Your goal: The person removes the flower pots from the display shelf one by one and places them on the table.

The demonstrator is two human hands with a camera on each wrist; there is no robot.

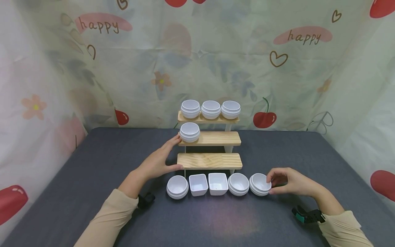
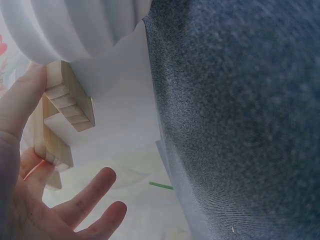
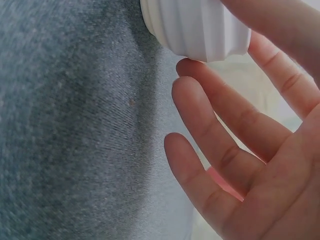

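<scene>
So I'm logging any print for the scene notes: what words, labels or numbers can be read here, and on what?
"happy" on the backdrop cloth, upper left, on a pink patch.
"happy" on the same cloth, upper right, also on a pink patch.
No text shows on the white bowls, the wooden shelf or in either wrist view.

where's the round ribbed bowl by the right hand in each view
Head: ribbed bowl at the right end of the front row, right hand touching it.
Left wrist: not in it; the ribbed bowl at top there is a different one.
Right wrist: top centre, against the fingers.
Shared landmark: grey tablecloth.
</scene>
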